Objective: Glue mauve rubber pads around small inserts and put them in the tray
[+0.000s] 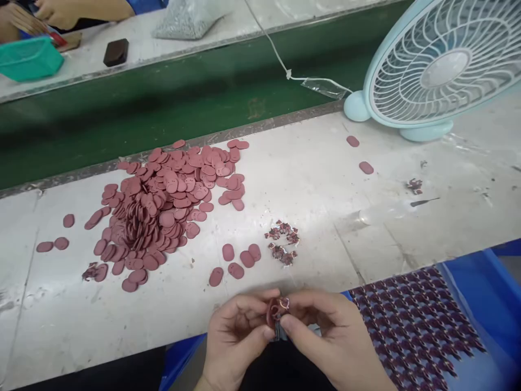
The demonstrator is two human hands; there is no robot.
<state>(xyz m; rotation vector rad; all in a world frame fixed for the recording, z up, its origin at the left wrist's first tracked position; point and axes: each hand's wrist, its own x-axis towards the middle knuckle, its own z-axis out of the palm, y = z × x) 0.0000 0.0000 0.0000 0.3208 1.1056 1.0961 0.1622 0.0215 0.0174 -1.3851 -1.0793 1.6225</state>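
At the table's near edge, my left hand (238, 332) pinches a maroon oval disc (269, 311) between thumb and fingers. My right hand (331, 331) has thumb and fingertips closed on a small dark-red figure with pale trim (284, 304). The two pieces touch, or nearly so; the fingers partly hide them. Just beyond my hands lie several loose maroon discs (236, 270) and a small cluster of similar figures (282, 253). A large heap of the discs (175, 184) spreads over the table to the left.
A light-blue fan (445, 68) stands at the right, near a clear pen-like tube with a dark tip (380, 214). Rows of figures fill a blue tray (472, 369) at lower right. Across the green channel (203, 81) are a co-worker's hands (44, 13), a teal basket (30, 57) and a filled bag (183, 21).
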